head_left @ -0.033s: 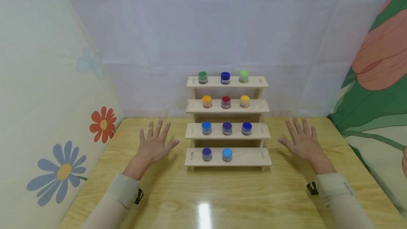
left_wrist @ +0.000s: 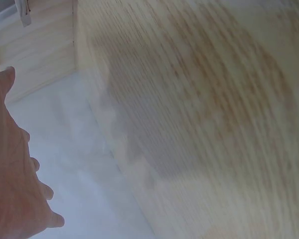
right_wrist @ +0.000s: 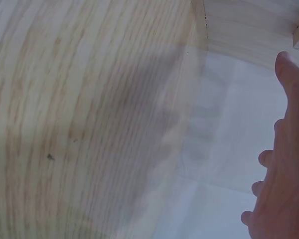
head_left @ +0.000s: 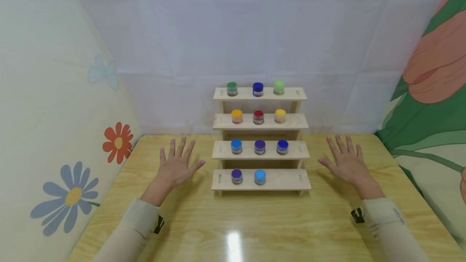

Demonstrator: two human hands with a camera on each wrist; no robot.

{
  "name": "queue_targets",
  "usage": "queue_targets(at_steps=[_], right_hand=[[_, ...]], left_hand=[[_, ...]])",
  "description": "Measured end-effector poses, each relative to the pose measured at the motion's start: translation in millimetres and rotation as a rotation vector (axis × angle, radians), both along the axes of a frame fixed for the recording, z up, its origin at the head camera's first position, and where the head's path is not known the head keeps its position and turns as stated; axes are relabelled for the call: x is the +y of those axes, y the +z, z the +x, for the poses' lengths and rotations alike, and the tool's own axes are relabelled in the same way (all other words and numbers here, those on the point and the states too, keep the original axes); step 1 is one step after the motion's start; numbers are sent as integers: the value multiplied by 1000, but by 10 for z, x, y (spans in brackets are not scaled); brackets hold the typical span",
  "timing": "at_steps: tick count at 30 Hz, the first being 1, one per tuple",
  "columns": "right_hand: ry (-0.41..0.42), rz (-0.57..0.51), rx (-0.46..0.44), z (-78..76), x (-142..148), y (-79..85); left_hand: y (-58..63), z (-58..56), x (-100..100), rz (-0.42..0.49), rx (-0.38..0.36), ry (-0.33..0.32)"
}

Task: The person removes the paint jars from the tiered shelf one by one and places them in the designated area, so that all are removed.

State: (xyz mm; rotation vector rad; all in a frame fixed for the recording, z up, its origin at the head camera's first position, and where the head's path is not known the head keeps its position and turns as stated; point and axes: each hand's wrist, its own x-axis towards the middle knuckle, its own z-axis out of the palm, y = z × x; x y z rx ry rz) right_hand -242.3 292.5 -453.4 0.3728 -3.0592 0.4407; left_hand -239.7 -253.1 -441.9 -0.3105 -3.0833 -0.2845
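A stepped wooden rack point(head_left: 284, 180) stands in the middle of the table, with small paint jars on its several shelves. On the top shelf are a dark green jar point(head_left: 231, 89), a dark blue jar point(head_left: 257, 89) and a light green jar point(head_left: 278, 87). Below come an orange jar point(head_left: 237, 116), a dark red jar point(head_left: 258, 117) and a yellow jar point(head_left: 280, 116). Blue and purple jars fill the third row; a purple jar point(head_left: 236, 176) and a light blue jar point(head_left: 260, 176) occupy the lowest shelf. My left hand point(head_left: 175, 168) and right hand point(head_left: 348, 166) flank the rack, fingers spread, holding nothing.
The wood-grain table point(head_left: 204, 229) reaches back to a white cloth point(head_left: 182, 51). Flower-printed panels border it: the left panel point(head_left: 43, 92) has daisies, the right panel point(head_left: 437, 112) large pink blooms. The lowest shelf's right part carries no jar.
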Motion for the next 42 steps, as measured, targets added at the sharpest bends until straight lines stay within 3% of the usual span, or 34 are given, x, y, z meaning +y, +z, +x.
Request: queue_targets(at_steps=[12, 19, 25, 29, 37, 42], right_hand=[[-3, -7, 30, 27, -31, 23], [6, -58, 47, 90, -91, 84], [21, -209, 31, 141, -161, 121], [14, -287, 9, 174, -217, 122], [-23, -472, -58, 226, -271, 71], [-60, -686, -209, 255, -322, 50]], left_hand=[[9, 27, -6, 12, 22, -14], [98, 130, 67, 57, 62, -63], [186, 248, 174, 125, 147, -123], [229, 323, 262, 170, 164, -139], [272, 454, 451, 298, 87, -160], [260, 496, 541, 388, 47, -189]])
